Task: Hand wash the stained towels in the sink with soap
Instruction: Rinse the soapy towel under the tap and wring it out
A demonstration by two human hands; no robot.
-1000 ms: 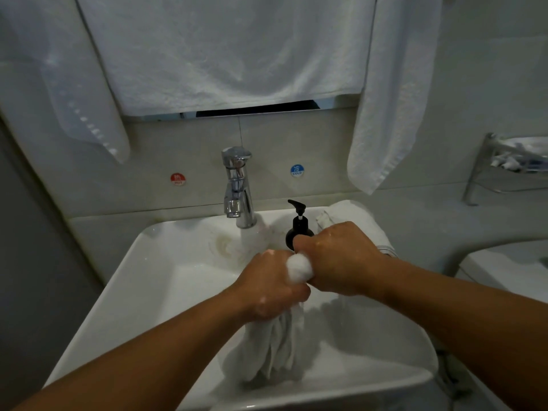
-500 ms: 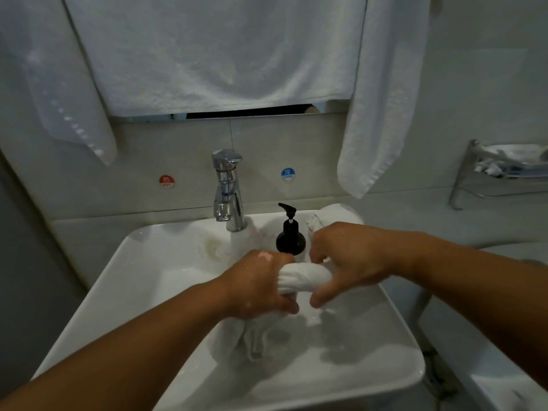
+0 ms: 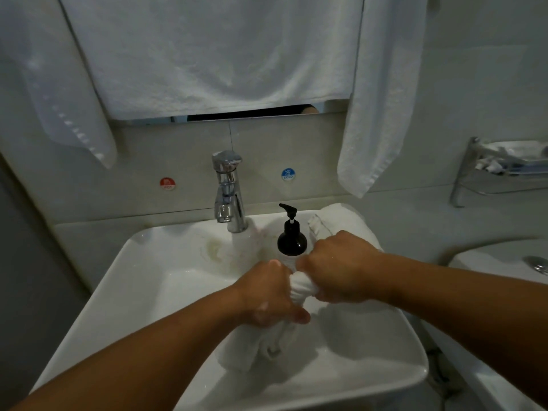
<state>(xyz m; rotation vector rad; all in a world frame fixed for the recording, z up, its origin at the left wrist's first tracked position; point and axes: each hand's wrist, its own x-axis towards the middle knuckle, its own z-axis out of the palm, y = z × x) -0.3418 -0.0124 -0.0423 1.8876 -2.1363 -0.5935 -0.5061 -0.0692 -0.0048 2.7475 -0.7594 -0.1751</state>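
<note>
A wet white towel (image 3: 302, 287) is bunched between both fists over the white sink (image 3: 154, 280). My left hand (image 3: 267, 295) grips its lower part, and the loose end (image 3: 258, 348) hangs from it into the basin. My right hand (image 3: 338, 268) grips the upper end, close against the left. A black pump soap bottle (image 3: 292, 235) stands on the sink's back ledge just behind my hands. Another white towel (image 3: 344, 218) lies rolled on the ledge to the bottle's right, partly hidden by my right hand.
A chrome tap (image 3: 228, 191) rises at the sink's back, with hot and cold stickers on the wall. White towels (image 3: 213, 54) hang over the mirror above. A metal wall shelf (image 3: 501, 170) is at right, and a toilet (image 3: 504, 262) stands below it.
My hands have drawn close again and my right wrist has turned, twisting the towel into a tight bunch between the fists. The hanging end has dropped lower into the basin.
</note>
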